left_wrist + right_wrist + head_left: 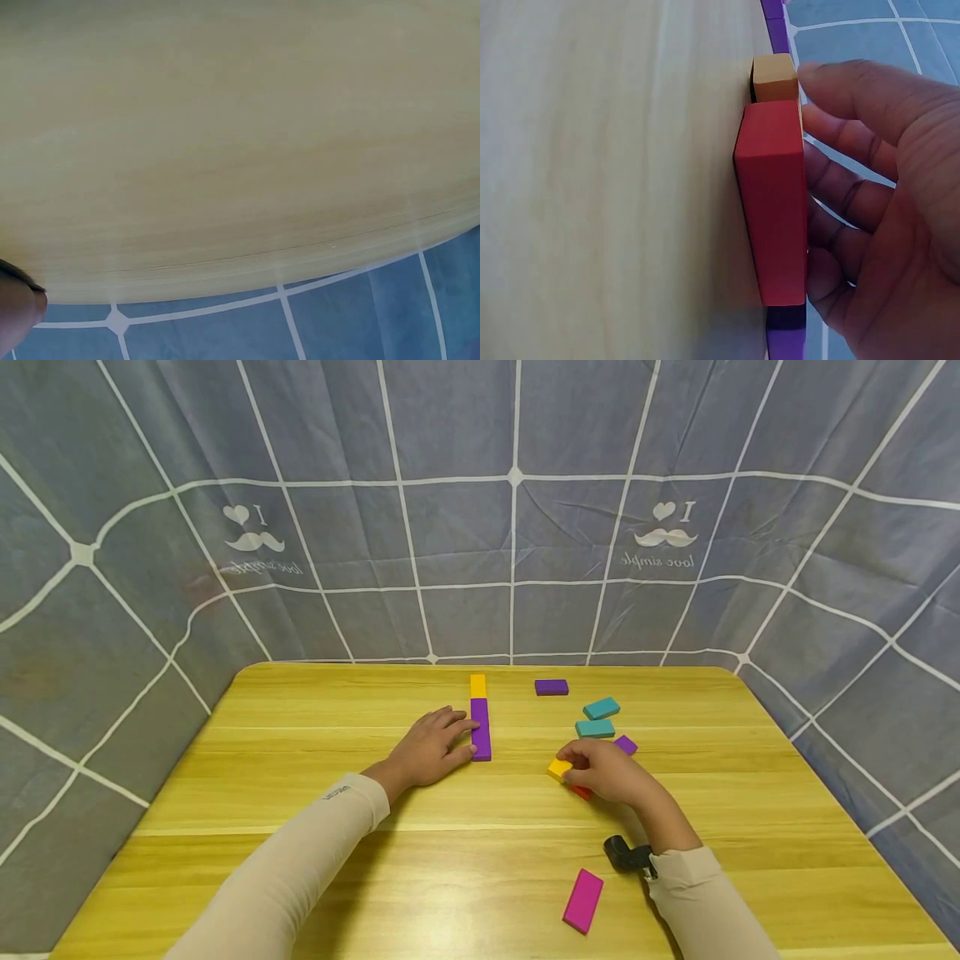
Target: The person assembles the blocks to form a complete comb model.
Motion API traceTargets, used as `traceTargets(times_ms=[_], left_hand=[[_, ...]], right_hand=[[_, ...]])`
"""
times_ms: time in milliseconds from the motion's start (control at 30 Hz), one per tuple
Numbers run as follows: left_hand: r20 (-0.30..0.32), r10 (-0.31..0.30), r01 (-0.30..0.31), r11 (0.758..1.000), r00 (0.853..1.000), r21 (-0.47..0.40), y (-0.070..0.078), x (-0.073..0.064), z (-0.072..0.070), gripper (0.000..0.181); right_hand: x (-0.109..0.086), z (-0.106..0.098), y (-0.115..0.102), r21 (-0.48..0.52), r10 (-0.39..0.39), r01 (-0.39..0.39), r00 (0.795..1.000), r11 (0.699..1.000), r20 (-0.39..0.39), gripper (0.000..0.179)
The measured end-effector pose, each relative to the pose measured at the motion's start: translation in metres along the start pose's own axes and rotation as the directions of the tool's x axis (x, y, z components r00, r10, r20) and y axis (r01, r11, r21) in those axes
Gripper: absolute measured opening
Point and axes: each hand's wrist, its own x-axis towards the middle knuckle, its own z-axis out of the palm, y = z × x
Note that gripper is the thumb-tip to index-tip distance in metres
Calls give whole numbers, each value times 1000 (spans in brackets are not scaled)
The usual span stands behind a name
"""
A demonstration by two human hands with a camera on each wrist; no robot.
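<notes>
- Right hand (611, 768): thumb and forefinger clamped about a yellow rectangular block (557, 769), right of centre on the pale wood-grain surface (337, 868). Whether the block has left the surface, I cannot tell.
- Left hand (431, 747): fingers spread, fairly straight, tips touching the left side of the smooth purple stretch (481, 743) of a straight row; a second yellow block (477, 686) caps its far end.
- Handling, my judgement: keep the pinch on opposite edges and raise the held yellow piece straight up, clear of the red rectangular block (582, 792) close by, lest it be dragged along.
- Left fingers best kept light and steady; a sideways push could skew the row.
- Hidden: part of the red block and of a loose purple block (626, 744), both behind the right hand from overhead.
- Unclear: red and yellow overlap in the right wrist view, so contact between them is uncertain. A fingertip covers part of the purple stretch; block count not readable.
- Left wrist view: mostly bare surface, only a sliver of hand at the edge.
</notes>
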Motion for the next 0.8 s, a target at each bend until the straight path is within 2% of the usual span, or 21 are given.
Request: traceTargets(times_ms=[333, 567, 800], left_hand=[[25, -7, 7, 1000, 1000, -14, -2, 1, -2, 52], [7, 4, -4, 998, 1000, -62, 2, 1, -6, 49], [9, -2, 3, 998, 1000, -66, 1, 2, -7, 50]], right_hand=[[2, 0, -5, -21, -22, 22, 1000, 1000, 13, 20], [4, -1, -6, -25, -13, 14, 1000, 1000, 13, 22], [5, 0, -7, -52, -24, 25, 1000, 998, 18, 20]])
